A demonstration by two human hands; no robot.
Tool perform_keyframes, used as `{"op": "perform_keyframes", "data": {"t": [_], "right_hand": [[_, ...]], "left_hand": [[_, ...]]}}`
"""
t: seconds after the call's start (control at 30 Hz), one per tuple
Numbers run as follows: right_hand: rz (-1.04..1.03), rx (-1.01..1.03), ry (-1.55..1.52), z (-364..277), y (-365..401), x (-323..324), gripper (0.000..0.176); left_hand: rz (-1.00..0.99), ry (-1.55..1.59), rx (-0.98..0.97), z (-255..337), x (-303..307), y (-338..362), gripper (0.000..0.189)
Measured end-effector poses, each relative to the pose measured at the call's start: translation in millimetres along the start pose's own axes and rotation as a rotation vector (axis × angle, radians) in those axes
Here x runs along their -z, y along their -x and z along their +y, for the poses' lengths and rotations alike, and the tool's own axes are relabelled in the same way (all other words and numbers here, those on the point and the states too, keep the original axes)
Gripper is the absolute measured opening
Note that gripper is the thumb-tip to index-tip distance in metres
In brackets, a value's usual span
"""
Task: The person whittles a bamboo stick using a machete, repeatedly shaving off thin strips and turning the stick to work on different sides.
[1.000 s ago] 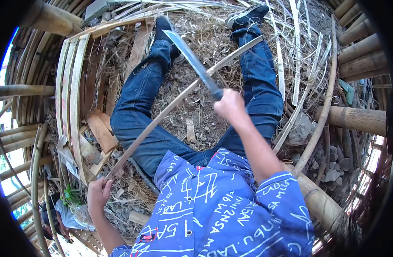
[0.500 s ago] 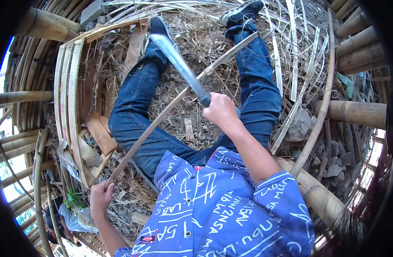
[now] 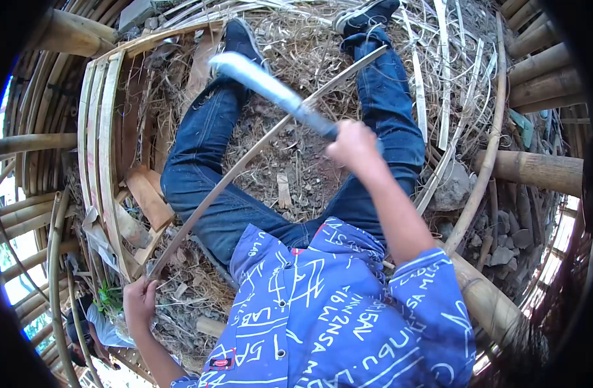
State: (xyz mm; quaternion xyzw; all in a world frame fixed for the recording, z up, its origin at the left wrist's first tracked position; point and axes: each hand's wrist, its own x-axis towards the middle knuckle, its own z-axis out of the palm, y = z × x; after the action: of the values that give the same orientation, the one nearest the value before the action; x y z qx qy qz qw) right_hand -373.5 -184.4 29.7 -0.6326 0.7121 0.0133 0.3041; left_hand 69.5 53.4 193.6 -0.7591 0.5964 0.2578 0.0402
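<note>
My right hand (image 3: 356, 147) is closed round the handle of a machete (image 3: 261, 83), whose broad, slightly curved blade points up and to the left. The blade crosses a long, thin bamboo strip (image 3: 245, 159) near its upper third. At the strip's lower end, my left hand (image 3: 140, 301) grips it with the thumb on top. From there the strip slants up over my left thigh to my right shin. Both legs, in blue jeans, are spread on the ground around the crossing point.
Pale shavings and split strips (image 3: 444, 77) litter the ground ahead and to the right. A wooden frame of slats (image 3: 106, 123) stands on the left. Bamboo poles (image 3: 532, 173) and broken stones (image 3: 453, 187) lie at the right. Another person (image 3: 93, 330) shows behind poles at lower left.
The right hand with the machete has moved right and slightly up, and the blade has turned flatter. My left hand and the strip's lower end have shifted slightly left and down.
</note>
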Motion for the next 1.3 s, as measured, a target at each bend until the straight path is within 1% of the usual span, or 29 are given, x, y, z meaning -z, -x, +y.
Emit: {"op": "perform_keyframes", "data": {"t": [0.07, 0.13, 0.2, 0.23, 0.27, 0.33, 0.37, 0.4, 0.43, 0.47, 0.5, 0.53, 0.6, 0.67, 0.73, 0.77, 0.8, 0.83, 0.87, 0.9, 0.97, 1.0, 1.03, 1.13, 1.17, 1.3], "right_hand": [[0.029, -0.023, -0.039, 10, -17, -1, 0.024], [0.072, 0.005, -0.01, -3, -12, -5, 0.024], [-0.01, 0.083, -0.019, -26, 10, -7, 0.023], [-0.057, 0.135, -0.056, -32, 18, -9, 0.024], [-0.108, 0.21, -0.013, -38, 23, -5, 0.026], [-0.062, 0.17, 0.09, -28, 11, -4, 0.029], [-0.077, 0.065, 0.145, -22, 2, 10, 0.03], [-0.01, -0.004, 0.063, -3, -12, 12, 0.029], [0.009, -0.101, 0.019, 10, -28, 13, 0.028], [0.078, -0.104, -0.035, 25, -39, 9, 0.028], [0.088, -0.106, -0.007, 22, -39, 7, 0.028], [0.111, -0.113, 0.025, 21, -39, 10, 0.027], [0.095, -0.06, 0.058, 12, -25, 2, 0.027], [-0.004, 0.04, 0.048, -8, -3, 0, 0.027], [-0.066, 0.175, 0.076, -14, 1, -4, 0.028], [-0.038, 0.15, 0.072, -11, -3, -3, 0.028], [-0.013, 0.124, 0.063, -7, -10, -3, 0.028], [0.047, 0.046, 0.05, 4, -22, -3, 0.028], [0.046, -0.043, -0.051, 18, -35, 2, 0.028], [0.05, -0.048, -0.011, 24, -41, 9, 0.029], [0.057, -0.041, 0.038, 24, -47, 14, 0.029], [0.053, -0.006, 0.061, 22, -46, 15, 0.029], [0.049, 0.019, 0.084, 22, -44, 16, 0.029], [0.105, 0.019, 0.078, 18, -43, 16, 0.027], [0.105, 0.021, 0.078, 17, -44, 21, 0.027], [0.171, 0.046, 0.033, 10, -42, 38, 0.026]], "left_hand": [[-0.043, -0.019, 0.025, 8, 0, 6, 0.03], [-0.017, -0.048, 0.04, 2, -7, 5, 0.03], [-0.025, -0.048, 0.039, -2, -8, -7, 0.031], [-0.048, -0.037, 0.036, -1, -9, -10, 0.029], [-0.057, -0.026, 0.029, 3, -5, -10, 0.029], [-0.053, -0.037, 0.097, 7, 7, -6, 0.025], [-0.06, -0.041, 0.106, 6, 6, -2, 0.025], [-0.04, -0.011, 0.076, 7, 4, 3, 0.024], [-0.015, 0.02, 0.051, 8, 0, 8, 0.024], [0.008, 0.049, 0.026, 8, -3, 14, 0.023], [-0.027, 0.029, 0.055, 7, -7, 12, 0.026], [-0.014, 0.033, 0.05, 0, -10, 10, 0.026], [0.016, 0.043, 0.081, -20, -12, 1, 0.027], [-0.022, 0.013, 0.055, -18, -9, -3, 0.028], [-0.015, -0.006, 0.105, -23, -6, -3, 0.028], [0.108, -0.049, -0.03, -43, -8, 2, 0.026], [0.101, -0.056, -0.028, -52, -3, 11, 0.026], [0.098, -0.053, 0.032, -58, 4, 19, 0.025], [0.103, -0.048, 0.092, -62, 8, 24, 0.024], [0.133, -0.026, 0.03, -46, 6, 24, 0.025], [0.134, -0.035, 0.054, -56, 1, 27, 0.026], [0.126, -0.048, 0.066, -65, -3, 26, 0.027], [0.15, -0.065, 0.025, -76, -6, 23, 0.03], [0.148, 0.021, 0.041, -82, -13, 24, 0.032], [0.181, -0.003, -0.002, -80, -14, 26, 0.033], [0.181, -0.019, -0.04, -89, -15, 34, 0.033]]}}
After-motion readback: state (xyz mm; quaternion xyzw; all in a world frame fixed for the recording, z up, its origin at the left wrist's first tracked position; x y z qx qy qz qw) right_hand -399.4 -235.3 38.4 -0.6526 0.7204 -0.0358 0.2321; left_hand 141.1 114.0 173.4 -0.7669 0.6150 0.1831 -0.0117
